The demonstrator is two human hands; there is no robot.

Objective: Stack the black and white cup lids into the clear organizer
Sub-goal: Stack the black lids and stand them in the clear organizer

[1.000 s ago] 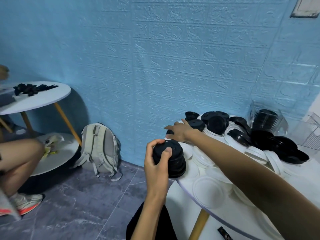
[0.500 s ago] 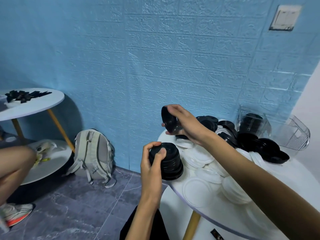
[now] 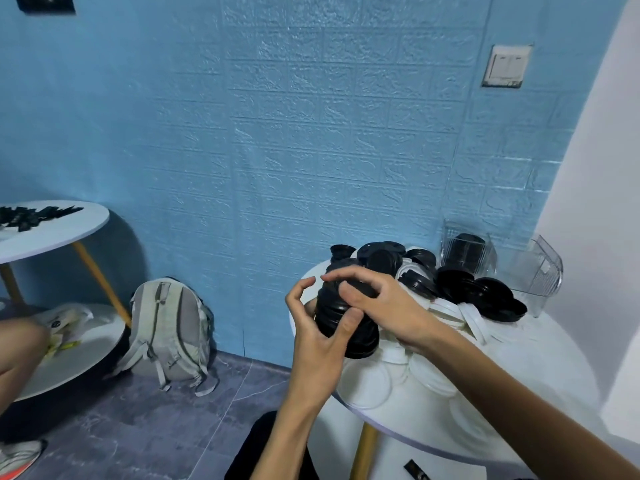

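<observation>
A stack of lids [image 3: 341, 318] is held at the near left edge of the round table [image 3: 540, 382], between the left hand [image 3: 318, 336] and the right hand [image 3: 384, 303]. Loose lids [image 3: 467, 289] are piled behind it. Two organizers [image 3: 535, 271] are set at the far right, lids being held in the left one. A backpack [image 3: 169, 329] is placed on the floor to the left, against the wall.

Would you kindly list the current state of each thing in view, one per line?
stack of black lids: held off the table, tilted.
left hand: thumb pressed on the stack's side, fingers curled behind.
right hand: fingers on the stack's top.
loose black lids: piled on the table.
white lids: lying loose on the table.
left organizer: upright, holding black lids.
right organizer: no lids visible inside.
</observation>
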